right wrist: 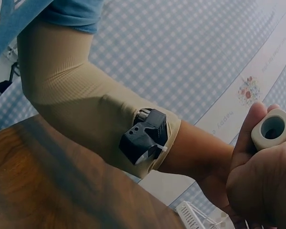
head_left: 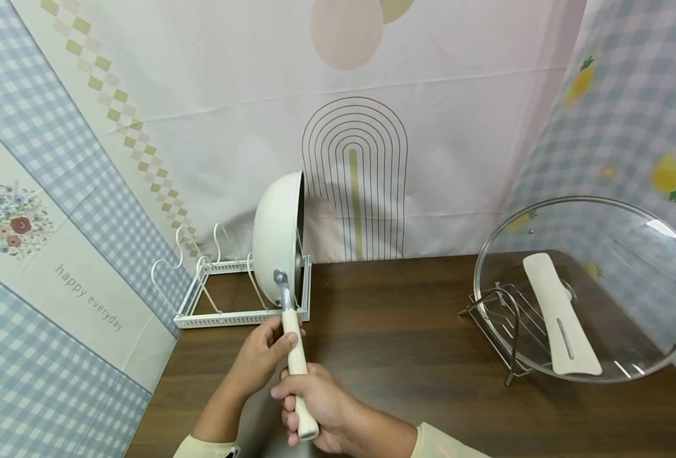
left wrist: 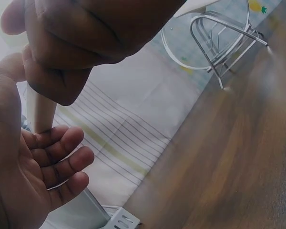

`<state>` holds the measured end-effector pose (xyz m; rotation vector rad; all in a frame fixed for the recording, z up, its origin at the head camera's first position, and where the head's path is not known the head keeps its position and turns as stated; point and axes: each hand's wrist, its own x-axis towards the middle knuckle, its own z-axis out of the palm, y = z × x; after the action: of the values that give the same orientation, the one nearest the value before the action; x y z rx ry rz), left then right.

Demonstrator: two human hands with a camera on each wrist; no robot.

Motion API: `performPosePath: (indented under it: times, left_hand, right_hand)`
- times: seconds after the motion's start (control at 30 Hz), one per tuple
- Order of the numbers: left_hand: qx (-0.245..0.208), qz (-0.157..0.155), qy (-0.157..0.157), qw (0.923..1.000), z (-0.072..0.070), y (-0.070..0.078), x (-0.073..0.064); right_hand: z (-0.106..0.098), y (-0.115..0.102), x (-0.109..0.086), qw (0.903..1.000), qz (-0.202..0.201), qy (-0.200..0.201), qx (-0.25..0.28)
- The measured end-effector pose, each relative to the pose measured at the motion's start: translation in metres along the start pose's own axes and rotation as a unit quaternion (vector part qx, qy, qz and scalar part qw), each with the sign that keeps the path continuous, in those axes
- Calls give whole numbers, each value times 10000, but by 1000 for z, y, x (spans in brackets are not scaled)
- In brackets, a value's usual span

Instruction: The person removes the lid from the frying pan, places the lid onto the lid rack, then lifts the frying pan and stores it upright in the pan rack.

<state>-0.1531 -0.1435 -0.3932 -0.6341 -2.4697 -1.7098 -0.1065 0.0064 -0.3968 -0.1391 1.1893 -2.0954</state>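
A white wok, deep and rounded, stands on edge at the right end of a white rack with wire dividers. Its open side faces right, and its long cream handle points toward me. My right hand grips the handle near its end; the hollow handle end shows in the right wrist view. Higher up, close to the metal joint, my left hand holds the handle with the thumb across it. In the left wrist view, the left fingers are loosely curled beside the handle.
On the right, a large glass lid with a long cream grip leans in a dark wire stand. Brown wood-grain tabletop lies between rack and stand. Printed cloth walls enclose the back and sides.
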Motion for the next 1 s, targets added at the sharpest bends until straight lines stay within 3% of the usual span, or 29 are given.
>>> performPosePath:
  times: [0.13, 0.23, 0.57, 0.77, 1.0]
  left_hand:
    - [122, 23, -35, 9999, -1, -20, -2]
    - [63, 25, -73, 9999, -1, -27, -3]
    - [206, -58, -145, 9997, 0, -21, -3]
    - [222, -175, -218, 9994, -1, -28, -6]
    - [457, -108, -168, 9988, -1, -35, -7]
  right_hand:
    - [-2, 4, 1, 10000, 40, 54, -72]
    - [-2, 5, 1, 9999, 35, 63, -71]
    - [-6, 8, 2, 9999, 92, -43, -101]
    - [-9, 10, 2, 9998, 42, -157, -73]
    - [-12, 12, 4, 9996, -27, -198, -180]
